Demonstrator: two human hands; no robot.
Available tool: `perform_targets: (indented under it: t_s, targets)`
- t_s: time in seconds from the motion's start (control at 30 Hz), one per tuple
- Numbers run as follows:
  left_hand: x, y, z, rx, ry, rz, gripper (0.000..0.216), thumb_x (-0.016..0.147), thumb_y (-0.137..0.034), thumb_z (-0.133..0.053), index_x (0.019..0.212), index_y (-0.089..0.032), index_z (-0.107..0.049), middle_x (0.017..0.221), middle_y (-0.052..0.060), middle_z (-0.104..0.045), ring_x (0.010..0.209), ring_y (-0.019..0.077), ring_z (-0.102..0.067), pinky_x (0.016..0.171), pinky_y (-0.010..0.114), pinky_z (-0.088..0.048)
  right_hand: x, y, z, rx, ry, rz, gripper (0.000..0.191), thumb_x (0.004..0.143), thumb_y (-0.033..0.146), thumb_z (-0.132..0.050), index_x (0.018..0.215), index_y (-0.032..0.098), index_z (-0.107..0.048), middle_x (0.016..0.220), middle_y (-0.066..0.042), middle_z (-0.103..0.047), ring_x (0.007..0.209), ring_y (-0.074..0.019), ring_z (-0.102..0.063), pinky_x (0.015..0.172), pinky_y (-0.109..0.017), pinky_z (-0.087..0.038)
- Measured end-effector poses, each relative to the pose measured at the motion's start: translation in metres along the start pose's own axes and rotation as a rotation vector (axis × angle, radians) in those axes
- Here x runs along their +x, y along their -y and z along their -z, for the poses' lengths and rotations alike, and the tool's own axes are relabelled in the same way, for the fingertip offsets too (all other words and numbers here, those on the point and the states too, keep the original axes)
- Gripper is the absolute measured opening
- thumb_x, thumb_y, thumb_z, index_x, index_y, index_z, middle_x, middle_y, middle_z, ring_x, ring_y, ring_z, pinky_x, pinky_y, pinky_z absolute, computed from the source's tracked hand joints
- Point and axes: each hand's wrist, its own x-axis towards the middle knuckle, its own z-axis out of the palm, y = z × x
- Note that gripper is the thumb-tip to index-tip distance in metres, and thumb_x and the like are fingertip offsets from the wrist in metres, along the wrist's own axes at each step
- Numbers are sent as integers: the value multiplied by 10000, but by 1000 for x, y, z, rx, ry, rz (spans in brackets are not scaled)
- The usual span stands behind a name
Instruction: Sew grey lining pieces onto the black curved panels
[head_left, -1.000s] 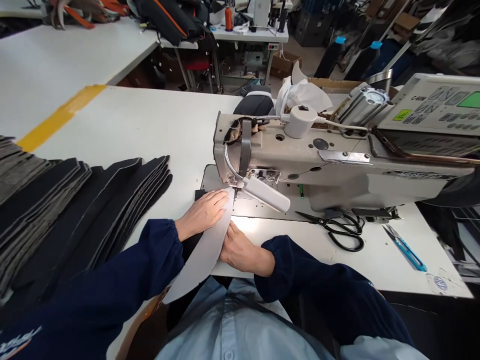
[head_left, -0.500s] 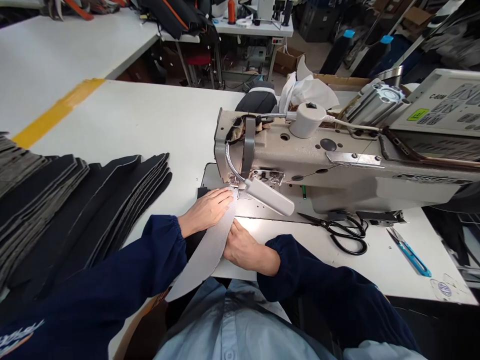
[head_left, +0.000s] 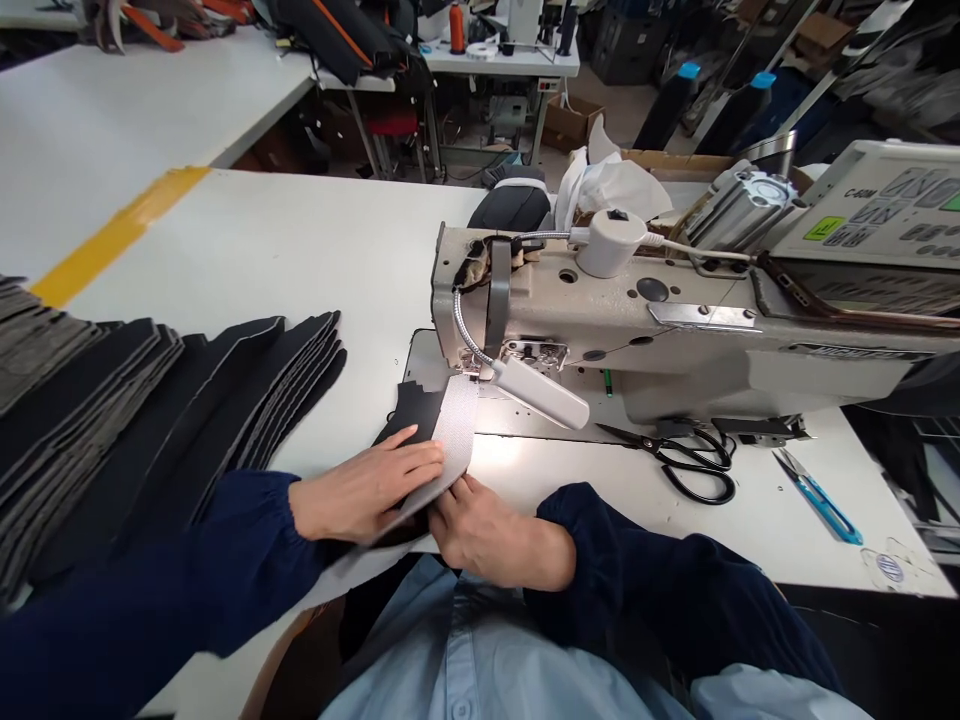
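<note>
the left hand (head_left: 367,492) has drawn back from the sewing machine (head_left: 600,330), lying flat on a grey mesh strip (head_left: 457,430) over a newly showing black panel (head_left: 411,412); the right hand (head_left: 487,535) presses just beside it, the two apart, neither clamped.

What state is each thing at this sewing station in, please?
Left hand, resting on the black fabric panel
Right hand, pressed against the grey webbing strip
Sewing lamp, lit
Scissors, closed, lying on the table
Thread snips, closed
</note>
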Motion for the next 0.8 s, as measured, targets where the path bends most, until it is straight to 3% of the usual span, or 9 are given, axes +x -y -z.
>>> perform_targets:
  t_s: [0.2,0.4,0.67,0.8]
  targets:
    - [-14,-11,-2,85,48,-85,703,668,-141,-617,1353,-164,-462,1362,124,-543,1320,243,-456,1187,403,-236,-3,12,19,164,132,56,174,878,60,-436,895,94,-606,767,-135,-668,663,-221,-617,567,-320,-457]
    - [-8,3,-18,150,77,6,771,640,-115,-623,1383,-181,-427,1482,117,-439,1386,255,-380,1178,415,-241,0,3,19,159,160,25,181,877,39,-428,890,82,-603,719,-132,-634,676,-217,-591,584,-317,-437]
    - [14,12,-3,178,75,69,739,650,-57,-654,1347,-207,-462,1456,117,-471,1395,266,-366,1170,455,-251,5,-11,5,145,152,-49,200,887,23,-422,935,89,-604,833,-140,-647,715,-227,-598,604,-332,-461]
    - [25,19,-3,195,37,91,644,731,-95,-627,1346,-212,-474,1469,107,-459,1395,259,-369,1171,469,-242,7,-19,0,164,166,-58,211,884,12,-427,918,78,-624,833,-152,-643,762,-232,-588,632,-336,-471]
